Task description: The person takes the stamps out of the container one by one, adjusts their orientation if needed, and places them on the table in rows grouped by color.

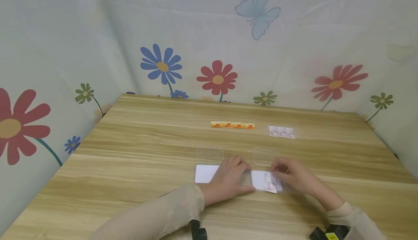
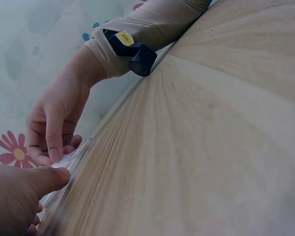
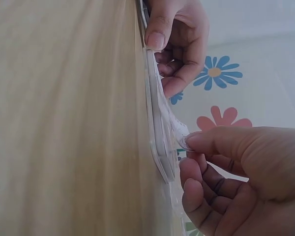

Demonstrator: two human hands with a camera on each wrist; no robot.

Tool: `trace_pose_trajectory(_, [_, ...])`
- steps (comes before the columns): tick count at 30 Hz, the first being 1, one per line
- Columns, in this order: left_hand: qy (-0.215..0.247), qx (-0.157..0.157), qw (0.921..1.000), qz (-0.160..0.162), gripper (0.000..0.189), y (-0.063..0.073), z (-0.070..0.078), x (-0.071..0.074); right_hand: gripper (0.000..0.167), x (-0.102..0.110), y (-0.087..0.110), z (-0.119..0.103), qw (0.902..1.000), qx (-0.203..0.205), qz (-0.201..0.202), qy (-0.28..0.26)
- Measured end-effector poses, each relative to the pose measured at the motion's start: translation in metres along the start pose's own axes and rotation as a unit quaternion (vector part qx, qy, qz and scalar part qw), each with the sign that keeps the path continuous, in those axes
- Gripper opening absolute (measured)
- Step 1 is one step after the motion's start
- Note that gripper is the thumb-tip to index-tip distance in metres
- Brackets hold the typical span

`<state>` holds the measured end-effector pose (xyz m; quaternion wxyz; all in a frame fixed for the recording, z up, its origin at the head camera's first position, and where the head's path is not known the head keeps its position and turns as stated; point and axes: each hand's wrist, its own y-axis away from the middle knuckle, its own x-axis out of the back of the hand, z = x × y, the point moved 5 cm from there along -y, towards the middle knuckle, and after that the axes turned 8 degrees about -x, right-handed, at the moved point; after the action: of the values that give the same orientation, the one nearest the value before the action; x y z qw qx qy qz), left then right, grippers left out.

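A flat case with a white inside (image 1: 258, 180) lies near the front of the table, its clear lid (image 1: 265, 156) folded back behind it. My left hand (image 1: 228, 178) holds the left end of this case between thumb and fingers. In the right wrist view, the left thumb (image 3: 157, 37) rests on the case's edge. A small pale-pink printed slip (image 1: 270, 182), thin and slightly shiny, lies across the white part. My right hand (image 1: 295, 176) pinches the slip's edge between thumb and forefinger, lifting that edge a little (image 3: 181, 135).
A second white case (image 1: 204, 174) with a clear lid (image 1: 209, 155) lies to the left, partly behind my left hand. Farther back are a row of several yellow-orange pieces (image 1: 232, 125) and a row of pale-pink printed slips (image 1: 281, 132). A flowered curtain hangs behind the table.
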<state>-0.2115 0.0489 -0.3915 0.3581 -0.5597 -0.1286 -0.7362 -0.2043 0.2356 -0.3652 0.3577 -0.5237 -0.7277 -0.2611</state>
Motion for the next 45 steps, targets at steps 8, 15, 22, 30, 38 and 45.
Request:
trace_pose_trajectory(8, [0.003, -0.001, 1.0000, 0.004, 0.054, 0.000, -0.001, -0.001, 0.002, 0.002, 0.000, -0.001, 0.9999, -0.008, -0.008, -0.007])
trace_pose_trajectory(15, [0.002, -0.002, 1.0000, 0.007, 0.053, -0.001, 0.000, -0.001, 0.006, 0.005, 0.002, 0.000, 0.9998, -0.009, -0.013, -0.016])
trace_pose_trajectory(22, [0.001, -0.002, 1.0000, 0.006, 0.053, -0.001, -0.001, -0.002, 0.004, 0.006, 0.002, -0.002, 0.9991, 0.011, -0.021, -0.035])
trace_pose_trajectory(30, [0.000, -0.003, 1.0000, 0.002, 0.054, -0.001, -0.001, -0.002, 0.006, 0.009, 0.001, 0.000, 0.9976, -0.005, -0.037, -0.057])
trace_pose_trajectory(38, [-0.002, -0.003, 1.0000, 0.002, 0.054, 0.000, -0.001, -0.001, 0.009, 0.010, 0.002, 0.002, 0.9945, -0.023, -0.050, -0.089])
trace_pose_trajectory(45, [-0.003, -0.005, 1.0000, 0.006, 0.053, 0.000, -0.001, -0.002, 0.009, 0.010, 0.002, 0.003, 0.9927, -0.018, -0.054, -0.106])
